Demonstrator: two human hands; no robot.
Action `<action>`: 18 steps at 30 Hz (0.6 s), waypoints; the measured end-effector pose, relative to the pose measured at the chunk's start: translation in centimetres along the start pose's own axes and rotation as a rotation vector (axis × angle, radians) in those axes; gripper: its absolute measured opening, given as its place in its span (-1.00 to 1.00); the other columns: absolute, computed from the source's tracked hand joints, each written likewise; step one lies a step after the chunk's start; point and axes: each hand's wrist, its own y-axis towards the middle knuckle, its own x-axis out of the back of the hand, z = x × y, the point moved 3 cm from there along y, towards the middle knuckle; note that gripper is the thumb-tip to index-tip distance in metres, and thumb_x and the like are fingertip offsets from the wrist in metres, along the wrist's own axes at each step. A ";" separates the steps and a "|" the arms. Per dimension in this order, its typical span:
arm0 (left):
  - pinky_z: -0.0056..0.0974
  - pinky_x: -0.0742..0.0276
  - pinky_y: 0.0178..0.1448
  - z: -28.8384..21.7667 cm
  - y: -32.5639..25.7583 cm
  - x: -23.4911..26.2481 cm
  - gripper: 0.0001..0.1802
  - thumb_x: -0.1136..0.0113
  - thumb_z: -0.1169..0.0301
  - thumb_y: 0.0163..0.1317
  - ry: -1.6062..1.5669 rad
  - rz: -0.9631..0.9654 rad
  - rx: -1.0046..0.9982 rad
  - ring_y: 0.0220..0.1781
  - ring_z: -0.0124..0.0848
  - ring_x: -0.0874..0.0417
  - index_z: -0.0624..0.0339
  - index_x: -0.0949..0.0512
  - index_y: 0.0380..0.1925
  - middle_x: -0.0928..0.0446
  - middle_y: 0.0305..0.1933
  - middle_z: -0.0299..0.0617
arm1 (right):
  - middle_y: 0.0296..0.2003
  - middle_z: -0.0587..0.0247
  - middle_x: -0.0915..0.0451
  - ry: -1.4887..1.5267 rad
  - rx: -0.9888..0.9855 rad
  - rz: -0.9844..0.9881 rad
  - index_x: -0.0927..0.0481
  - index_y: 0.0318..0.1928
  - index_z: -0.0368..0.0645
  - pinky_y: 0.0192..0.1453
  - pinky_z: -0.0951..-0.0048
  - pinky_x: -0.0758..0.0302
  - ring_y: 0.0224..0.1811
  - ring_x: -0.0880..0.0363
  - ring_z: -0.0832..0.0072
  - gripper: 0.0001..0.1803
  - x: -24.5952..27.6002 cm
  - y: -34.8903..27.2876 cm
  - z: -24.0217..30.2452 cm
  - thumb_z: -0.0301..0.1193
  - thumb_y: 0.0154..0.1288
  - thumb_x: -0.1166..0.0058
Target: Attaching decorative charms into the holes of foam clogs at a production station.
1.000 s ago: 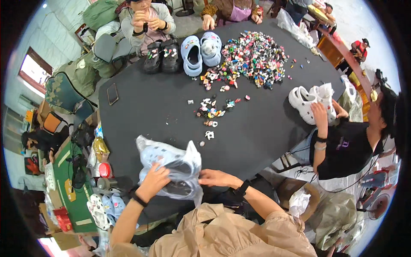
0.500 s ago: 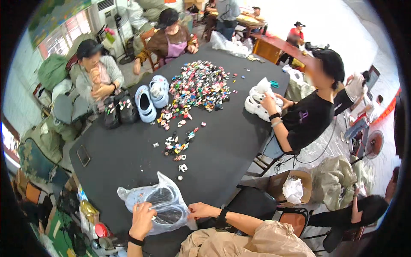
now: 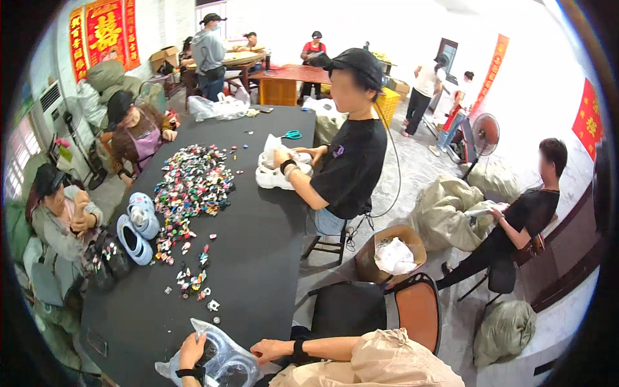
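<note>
A clear plastic bag with a pair of pale blue clogs inside lies at the near edge of the dark table. My left hand, fingers curled, grips the bag's left side. At the opposite side, my right hand pinches the bag's edge between thumb and fingers. The bag's lower part runs out of view. Just beyond it are a small white charm and a trail of colourful shoe charms.
A large heap of charms covers the table's middle. Blue clogs and black clogs stand left. Across the right edge, a co-worker handles white clogs. A black chair and an open carton stand right.
My view has swung up and to the right, showing more of the room. Both hands stay on the bagged clogs, which now sit lower in view.
</note>
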 end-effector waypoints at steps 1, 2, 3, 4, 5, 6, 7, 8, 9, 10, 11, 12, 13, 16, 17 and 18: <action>0.04 -0.37 0.15 -0.4 0.6 0.0 -0.39 0.06 -0.01 0.28 0.058 0.043 -0.040 0.05 0.17 -0.49 0.37 -0.47 -0.01 -0.53 -0.05 0.24 | -0.48 0.08 -0.55 0.053 -0.015 0.001 -0.46 -0.36 -0.26 -0.31 0.23 -0.42 -0.41 -0.53 0.18 -0.68 -0.1 0.0 -0.9 -0.25 0.03 -0.18; 0.05 -0.38 0.13 -0.7 0.9 0.0 -0.39 0.08 -0.03 0.28 0.118 0.087 -0.079 0.02 0.20 -0.50 0.38 -0.51 -0.07 -0.54 -0.08 0.25 | -0.51 0.11 -0.52 0.117 -0.056 0.008 -0.45 -0.39 -0.25 -0.34 0.27 -0.40 -0.44 -0.50 0.25 -0.69 0.1 -0.3 -1.2 -0.26 0.03 -0.16; 0.05 -0.38 0.13 -0.7 1.2 0.2 -0.39 0.08 -0.03 0.28 0.127 0.096 -0.096 0.02 0.20 -0.50 0.38 -0.51 -0.07 -0.54 -0.08 0.25 | -0.51 0.11 -0.52 0.126 -0.061 -0.011 -0.45 -0.39 -0.25 -0.34 0.27 -0.40 -0.44 -0.50 0.25 -0.69 0.3 -0.5 -1.4 -0.26 0.03 -0.16; 0.03 -0.37 0.17 -0.4 1.2 0.1 -0.33 0.06 -0.07 0.24 0.174 0.167 -0.046 0.08 0.15 -0.49 0.42 -0.52 -0.07 -0.52 -0.03 0.26 | -0.52 0.12 -0.50 0.171 -0.048 -0.015 -0.45 -0.40 -0.25 -0.35 0.28 -0.39 -0.45 -0.49 0.28 -0.69 0.5 -0.6 -1.4 -0.25 0.03 -0.15; 0.00 -0.36 0.22 0.5 0.8 -0.2 -0.27 0.04 -0.11 0.19 0.215 0.232 0.014 0.13 0.10 -0.48 0.45 -0.54 -0.08 -0.50 0.02 0.27 | -0.54 0.13 -0.49 0.209 -0.034 -0.008 -0.44 -0.42 -0.26 -0.36 0.29 -0.38 -0.46 -0.48 0.31 -0.69 0.6 -0.9 -1.2 -0.25 0.02 -0.14; 0.03 -0.37 0.19 2.5 -0.3 -0.8 -0.23 0.07 -0.16 0.15 0.224 0.144 0.026 0.09 0.13 -0.50 0.45 -0.56 -0.11 -0.51 -0.03 0.31 | -0.54 0.13 -0.49 0.208 -0.034 -0.007 -0.44 -0.42 -0.26 -0.36 0.29 -0.38 -0.46 -0.48 0.31 -0.69 0.5 -0.8 -1.0 -0.25 0.02 -0.14; -0.07 -0.47 0.06 2.0 -0.4 -0.5 -0.42 -0.03 0.02 0.20 0.287 0.225 0.015 -0.06 -0.06 -0.62 0.42 -0.57 -0.13 -0.60 -0.13 0.15 | -0.54 0.15 -0.49 0.161 -0.014 -0.029 -0.45 -0.42 -0.26 -0.36 0.29 -0.38 -0.47 -0.47 0.33 -0.70 0.7 -0.8 -1.0 -0.26 0.01 -0.14; -0.04 -0.41 0.10 1.4 -1.0 0.2 -0.51 0.01 0.11 0.28 0.237 0.312 0.043 0.04 0.02 -0.53 0.32 -0.55 -0.05 -0.53 0.01 0.15 | -0.55 0.16 -0.48 0.107 0.010 -0.037 -0.45 -0.43 -0.26 -0.36 0.30 -0.38 -0.47 -0.46 0.36 -0.71 0.7 -0.6 -1.0 -0.27 0.00 -0.15; -0.01 -0.35 0.15 0.9 -1.8 0.8 -0.60 0.04 0.19 0.35 0.188 0.398 0.076 0.14 0.09 -0.43 0.23 -0.52 0.02 -0.45 0.14 0.15 | -0.55 0.16 -0.48 0.112 -0.002 -0.055 -0.45 -0.43 -0.26 -0.36 0.30 -0.38 -0.47 -0.46 0.36 -0.71 0.7 -0.6 -1.0 -0.27 0.00 -0.15; -0.01 -0.35 0.15 0.1 -2.3 1.5 -0.60 0.04 0.19 0.35 0.194 0.409 0.058 0.14 0.09 -0.43 0.23 -0.52 0.02 -0.45 0.14 0.15 | -0.54 0.17 -0.49 0.174 0.027 0.001 -0.46 -0.42 -0.26 -0.37 0.31 -0.39 -0.47 -0.47 0.37 -0.71 0.5 -0.5 -0.8 -0.28 -0.01 -0.15; -0.07 -0.35 0.16 -0.5 -2.9 2.2 -0.51 0.03 0.11 0.35 -0.010 0.405 0.092 0.14 0.03 -0.45 0.28 -0.49 0.07 -0.45 0.16 0.15 | -0.54 0.18 -0.50 0.231 0.063 0.066 -0.47 -0.42 -0.26 -0.38 0.31 -0.39 -0.47 -0.47 0.38 -0.72 0.3 -0.1 -0.7 -0.29 -0.02 -0.15; -0.14 -0.35 0.18 -0.9 -3.1 2.5 -0.42 0.01 0.04 0.34 -0.213 0.401 0.127 0.15 -0.03 -0.47 0.33 -0.45 0.11 -0.44 0.18 0.15 | -0.52 0.18 -0.53 0.137 0.161 -0.018 -0.49 -0.40 -0.27 -0.41 0.32 -0.39 -0.48 -0.48 0.41 -0.73 -0.3 0.5 -0.6 -0.31 -0.03 -0.15; -0.14 -0.35 0.18 -1.1 -2.5 2.2 -0.42 0.01 0.04 0.34 -0.212 0.405 0.121 0.15 -0.03 -0.47 0.33 -0.45 0.11 -0.44 0.18 0.15 | -0.52 0.18 -0.53 0.137 0.157 -0.024 -0.49 -0.40 -0.27 -0.41 0.32 -0.39 -0.48 -0.48 0.41 -0.73 -0.4 0.8 -1.3 -0.31 -0.03 -0.15; -0.22 -0.26 0.31 -1.7 -1.4 1.5 -0.26 0.03 -0.11 0.31 -0.513 0.329 0.120 0.25 -0.16 -0.42 0.33 -0.35 0.22 -0.44 0.20 0.11 | -0.47 0.15 -0.56 0.249 0.056 0.143 -0.53 -0.36 -0.27 -0.33 0.31 -0.42 -0.41 -0.51 0.34 -0.71 0.2 0.5 1.0 -0.30 -0.03 -0.17; -0.22 -0.48 -0.09 6.7 2.0 -2.5 -0.67 -0.10 0.30 0.21 -0.752 0.103 -0.047 -0.19 -0.38 -0.59 0.38 -0.58 -0.20 -0.62 -0.22 -0.13 | -0.47 0.15 -0.56 0.240 0.084 0.199 -0.53 -0.36 -0.27 -0.33 0.31 -0.42 -0.41 -0.51 0.34 -0.71 -0.9 1.0 1.7 -0.30 -0.03 -0.17; -0.29 -0.45 -0.13 5.5 2.0 -2.0 -0.76 -0.12 0.40 0.19 -0.795 0.056 -0.043 -0.23 -0.47 -0.53 0.35 -0.58 -0.23 -0.59 -0.26 -0.24 | -0.46 0.14 -0.57 0.202 0.070 0.203 -0.54 -0.34 -0.26 -0.30 0.30 -0.43 -0.38 -0.52 0.33 -0.70 -1.2 1.6 0.4 -0.30 -0.04 -0.18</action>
